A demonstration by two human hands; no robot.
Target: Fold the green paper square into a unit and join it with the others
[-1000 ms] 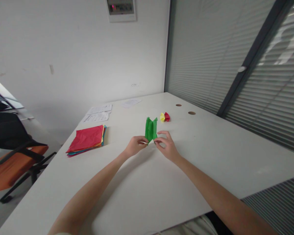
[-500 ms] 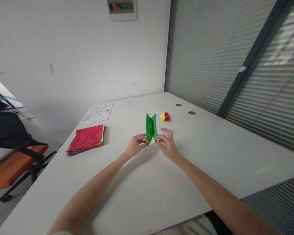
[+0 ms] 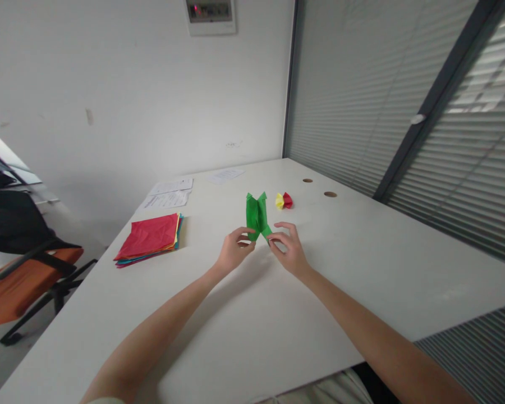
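At twelve o'clock, the green paper [image 3: 252, 216] now splays a lower corner [image 3: 266, 230] toward five o'clock, its folds apparently opening; left hand [image 3: 234, 250] and right hand [image 3: 292, 252] each pinch its near end, grip narrow.

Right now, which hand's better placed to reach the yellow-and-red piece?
Probably the right hand: the yellow-and-red piece lies ahead of it. The left hand is farther off, across the green paper. Both hands are pinching that paper, though.
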